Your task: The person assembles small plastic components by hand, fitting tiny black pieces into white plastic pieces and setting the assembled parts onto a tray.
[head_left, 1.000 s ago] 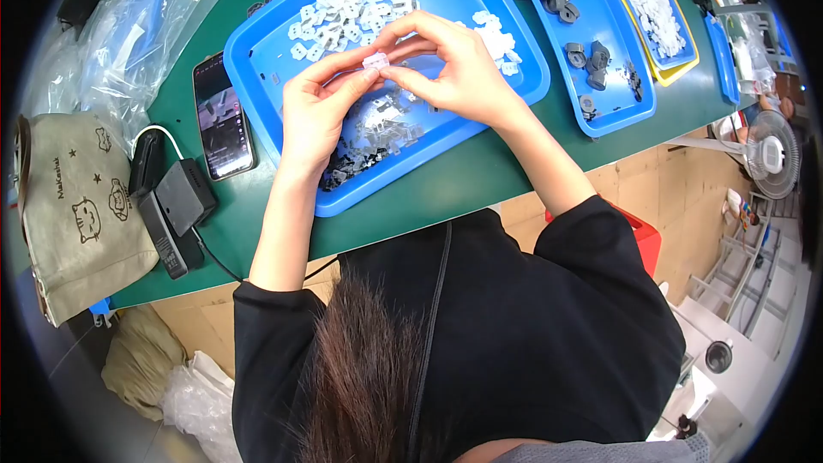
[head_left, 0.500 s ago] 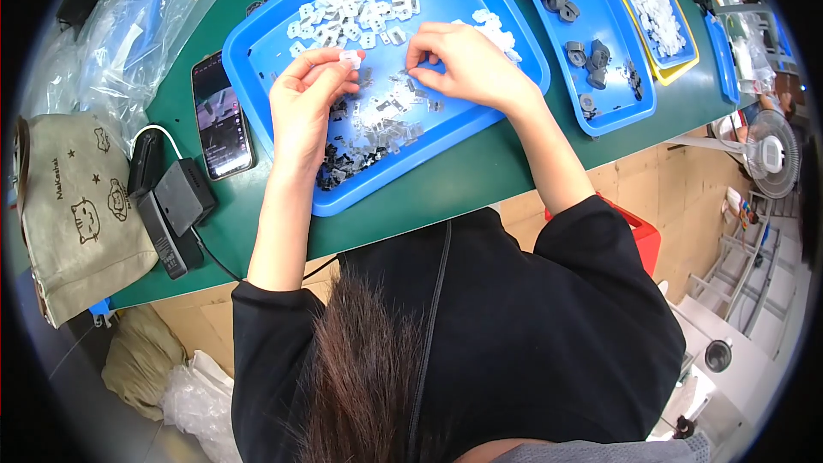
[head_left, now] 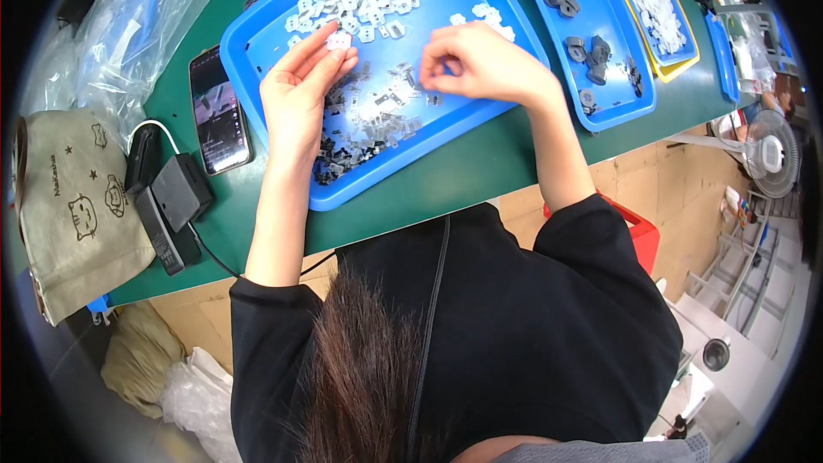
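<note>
Between the thumb and fingers of my left hand [head_left: 297, 96] is a small white plastic part [head_left: 339, 40], held over the left side of a large blue tray [head_left: 356, 196]. My right hand [head_left: 480, 64] hovers over the tray's right half, its fingers curled together; anything pinched in them is hidden. A pile of white plastic parts [head_left: 360, 0] lies at the tray's far side, and a smaller group of white parts [head_left: 485, 17] lies just beyond my right hand. Small metal clips [head_left: 399, 86] and tiny black pieces [head_left: 339, 163] are scattered nearer me.
Right of the large tray, a second blue tray [head_left: 619, 114] holds dark grey round parts [head_left: 597, 60]. Farther right, a yellow tray [head_left: 681, 73] carries a blue one of white pieces. On the left are a phone [head_left: 219, 116], a black adapter [head_left: 182, 193], a canvas bag [head_left: 81, 206] and plastic bags [head_left: 141, 34].
My right hand has moved slightly right, away from the metal clips. My left hand has shifted a little left and tilted the white part, whose face shows more.
</note>
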### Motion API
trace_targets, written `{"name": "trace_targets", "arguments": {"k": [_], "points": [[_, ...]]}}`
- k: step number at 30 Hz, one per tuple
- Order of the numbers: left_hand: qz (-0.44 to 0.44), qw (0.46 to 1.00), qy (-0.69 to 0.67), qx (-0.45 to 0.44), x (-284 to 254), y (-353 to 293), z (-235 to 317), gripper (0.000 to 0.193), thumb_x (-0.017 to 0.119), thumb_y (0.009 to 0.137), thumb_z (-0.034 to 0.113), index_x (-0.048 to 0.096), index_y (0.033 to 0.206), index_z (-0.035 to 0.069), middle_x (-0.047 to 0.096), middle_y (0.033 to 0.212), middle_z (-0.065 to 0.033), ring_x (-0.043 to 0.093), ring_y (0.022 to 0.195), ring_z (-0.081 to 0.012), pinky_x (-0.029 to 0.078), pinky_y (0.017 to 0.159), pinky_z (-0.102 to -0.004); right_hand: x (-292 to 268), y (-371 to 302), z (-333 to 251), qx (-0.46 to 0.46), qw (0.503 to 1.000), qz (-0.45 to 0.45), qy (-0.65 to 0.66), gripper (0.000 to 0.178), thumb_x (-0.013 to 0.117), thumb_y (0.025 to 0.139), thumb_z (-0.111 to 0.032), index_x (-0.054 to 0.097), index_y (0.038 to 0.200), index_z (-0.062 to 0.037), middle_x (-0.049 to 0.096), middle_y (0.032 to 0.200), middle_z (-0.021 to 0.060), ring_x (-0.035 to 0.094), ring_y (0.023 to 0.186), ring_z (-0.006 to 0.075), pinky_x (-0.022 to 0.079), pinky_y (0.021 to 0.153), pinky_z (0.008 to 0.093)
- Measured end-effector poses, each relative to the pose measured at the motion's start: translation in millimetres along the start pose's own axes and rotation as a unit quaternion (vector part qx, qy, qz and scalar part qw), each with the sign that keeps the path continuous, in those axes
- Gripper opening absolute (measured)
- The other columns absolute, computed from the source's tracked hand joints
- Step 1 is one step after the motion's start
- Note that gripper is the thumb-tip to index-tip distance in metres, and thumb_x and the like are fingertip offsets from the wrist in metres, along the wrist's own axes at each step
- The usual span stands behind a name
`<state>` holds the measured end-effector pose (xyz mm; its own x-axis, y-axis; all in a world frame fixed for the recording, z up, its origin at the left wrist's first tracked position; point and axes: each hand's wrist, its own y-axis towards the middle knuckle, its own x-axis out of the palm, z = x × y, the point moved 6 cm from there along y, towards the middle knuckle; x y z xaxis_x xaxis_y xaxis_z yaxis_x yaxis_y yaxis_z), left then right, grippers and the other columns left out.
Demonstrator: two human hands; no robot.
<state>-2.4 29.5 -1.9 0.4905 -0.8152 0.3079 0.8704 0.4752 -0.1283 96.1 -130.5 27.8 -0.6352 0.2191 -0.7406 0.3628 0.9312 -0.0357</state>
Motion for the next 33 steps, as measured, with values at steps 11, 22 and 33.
{"name": "trace_targets", "arguments": {"k": [11, 22, 33], "points": [[-0.004, 1.000, 0.028, 0.011, 2.3, -1.2, 1.6, 0.031, 0.061, 0.083, 0.000, 0.056, 0.113, -0.007, 0.062, 0.096, -0.0171, 0.065, 0.086, -0.0206, 0.053, 0.079, -0.0275, 20.2, -7.6, -0.7, 0.047, 0.995, -0.049, -0.073, 0.017, 0.068, 0.065, -0.011, 0.057, 0.075, -0.0023, 0.056, 0.068, 0.0107, 0.058, 0.069, 0.0273, 0.046, 0.063, 0.0352], [-0.002, 0.998, 0.056, 0.028, 3.4, -1.9, 3.3, 0.029, 0.062, 0.083, -0.001, 0.058, 0.111, -0.006, 0.062, 0.097, -0.0167, 0.065, 0.085, -0.0209, 0.054, 0.078, -0.0281, 22.2, -10.2, -16.5, 0.028, 0.994, -0.015, -0.101, 0.017, 0.063, 0.067, -0.007, 0.055, 0.081, -0.0036, 0.058, 0.075, 0.0113, 0.060, 0.071, 0.0312, 0.048, 0.065, 0.0387], [-0.003, 0.997, 0.067, 0.029, 5.1, -2.0, 4.2, 0.029, 0.063, 0.082, -0.001, 0.058, 0.110, -0.006, 0.062, 0.096, -0.0159, 0.065, 0.085, -0.0205, 0.054, 0.078, -0.0279, 22.2, -7.7, -9.4, 0.011, 0.992, 0.013, -0.125, 0.008, 0.062, 0.071, -0.006, 0.057, 0.077, -0.0038, 0.058, 0.075, 0.0101, 0.060, 0.072, 0.0290, 0.048, 0.066, 0.0369]]}}
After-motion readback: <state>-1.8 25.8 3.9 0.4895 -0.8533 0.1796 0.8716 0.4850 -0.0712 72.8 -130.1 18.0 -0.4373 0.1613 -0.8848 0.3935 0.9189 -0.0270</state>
